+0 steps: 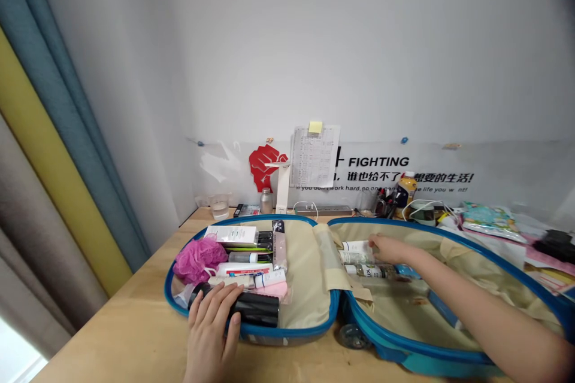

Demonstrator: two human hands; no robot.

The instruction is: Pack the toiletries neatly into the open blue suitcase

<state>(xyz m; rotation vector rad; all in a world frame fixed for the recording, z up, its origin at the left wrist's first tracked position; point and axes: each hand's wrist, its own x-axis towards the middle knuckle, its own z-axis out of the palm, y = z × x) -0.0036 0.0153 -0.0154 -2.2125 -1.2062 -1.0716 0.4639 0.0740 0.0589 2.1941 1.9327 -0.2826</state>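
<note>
An open blue suitcase (333, 314) lies on the wooden table, its two halves spread flat. My left hand (213, 314) rests on a black cylinder (258, 309) at the near edge of the left half, fingers stretched out across its top. In the right half, my right hand (383, 248) has its fingers closed at the end of a white tube (356, 246); the fingertips are partly hidden. Just nearer lies a clear bottle (371, 271) with a white cap. A pink bath puff (200, 258), a white box (231, 234) and a toothpaste tube (246, 269) fill the left half.
A desk lamp (283, 188), a glass (220, 208) and a power strip (323, 210) stand along the wall. Behind the right half are a yellow-labelled bottle (406, 187) and a colourful packet (492, 219). Curtains (58, 149) hang at the left.
</note>
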